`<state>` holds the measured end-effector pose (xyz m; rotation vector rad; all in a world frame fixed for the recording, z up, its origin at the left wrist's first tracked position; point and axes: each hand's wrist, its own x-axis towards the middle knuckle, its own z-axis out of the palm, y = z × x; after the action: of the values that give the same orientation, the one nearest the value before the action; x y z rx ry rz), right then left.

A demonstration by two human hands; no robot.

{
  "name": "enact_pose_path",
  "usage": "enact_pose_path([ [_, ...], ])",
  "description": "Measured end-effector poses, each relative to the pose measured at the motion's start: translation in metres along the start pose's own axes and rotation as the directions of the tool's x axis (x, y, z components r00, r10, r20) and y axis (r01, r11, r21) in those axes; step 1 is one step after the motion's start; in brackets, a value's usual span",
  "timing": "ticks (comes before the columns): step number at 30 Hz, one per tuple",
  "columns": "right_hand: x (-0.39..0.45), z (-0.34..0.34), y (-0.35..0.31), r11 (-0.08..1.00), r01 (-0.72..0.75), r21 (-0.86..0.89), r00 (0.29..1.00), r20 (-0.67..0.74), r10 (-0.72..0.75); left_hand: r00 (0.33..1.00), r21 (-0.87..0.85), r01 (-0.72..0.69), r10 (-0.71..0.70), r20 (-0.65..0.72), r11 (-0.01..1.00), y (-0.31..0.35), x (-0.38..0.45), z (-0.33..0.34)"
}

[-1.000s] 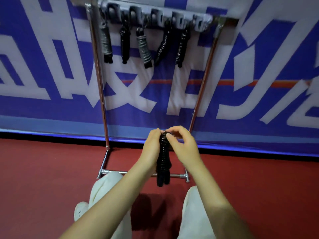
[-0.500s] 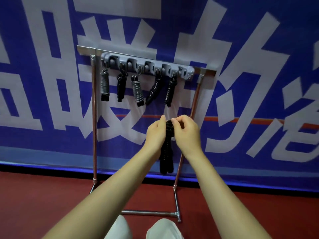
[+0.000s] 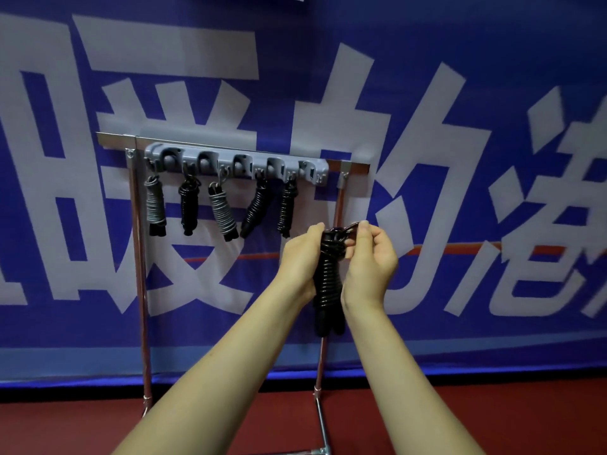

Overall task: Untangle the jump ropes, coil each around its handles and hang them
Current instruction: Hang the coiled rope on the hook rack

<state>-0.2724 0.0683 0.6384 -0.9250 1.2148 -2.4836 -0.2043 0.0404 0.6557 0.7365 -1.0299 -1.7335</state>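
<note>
head view: a coiled black jump rope (image 3: 328, 277) is held upright between both hands, in front of the right post of a metal rack (image 3: 139, 257). the left hand (image 3: 300, 261) is wrapped around the coil's side, while the loop at its top is pinched by the right hand (image 3: 371, 257). five coiled ropes, two grey (image 3: 155, 205) and three black (image 3: 189, 208), are hung from a grey hook bar (image 3: 236, 164) up and to the left. a blue banner (image 3: 427, 126) is seen behind, red floor (image 3: 65, 428) below.
</note>
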Motion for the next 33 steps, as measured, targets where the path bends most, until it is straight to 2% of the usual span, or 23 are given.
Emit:
enact_pose_path([
  [3, 0.016, 0.003, 0.0, 0.973, -0.122, 0.197, 0.987, -0.077, 0.14, 1.0, 0.012, -0.016, 0.016, 0.021, 1.0, -0.002, 0.011, 0.014],
  [7, 0.045, 0.01, 0.008, 0.951, -0.168, 0.259, 0.975, -0.1, 0.2, 0.999, 0.034, -0.034, 0.032, 0.036, 0.999, 0.004, 0.032, 0.026],
  [10, 0.074, 0.022, 0.02, 0.963, -0.198, 0.181, 0.976, -0.053, 0.21, 0.997, 0.027, -0.054, 0.053, 0.055, 0.998, 0.007, 0.056, 0.032],
  [13, 0.109, 0.038, 0.035, 0.978, -0.202, 0.044, 0.978, 0.055, 0.199, 0.998, 0.033, -0.057, 0.055, 0.042, 0.998, 0.012, 0.088, 0.034],
  [16, 0.145, 0.051, 0.048, 0.984, -0.129, -0.123, 0.978, 0.146, 0.147, 0.996, 0.09, -0.085, 0.082, 0.033, 0.992, 0.02, 0.123, 0.037],
  [24, 0.21, 0.094, 0.092, 0.942, -0.041, -0.333, 0.951, 0.275, 0.139, 0.991, 0.106, -0.12, 0.126, -0.051, 0.987, 0.025, 0.199, 0.033],
  [28, 0.224, 0.103, 0.111, 0.923, -0.099, -0.372, 0.951, 0.239, 0.198, 0.993, 0.119, -0.101, 0.108, -0.052, 0.988, 0.021, 0.224, 0.028],
  [33, 0.228, 0.1, 0.122, 0.925, -0.228, -0.302, 0.926, 0.226, 0.302, 0.989, 0.183, -0.14, 0.147, -0.024, 0.973, 0.009, 0.243, 0.023],
])
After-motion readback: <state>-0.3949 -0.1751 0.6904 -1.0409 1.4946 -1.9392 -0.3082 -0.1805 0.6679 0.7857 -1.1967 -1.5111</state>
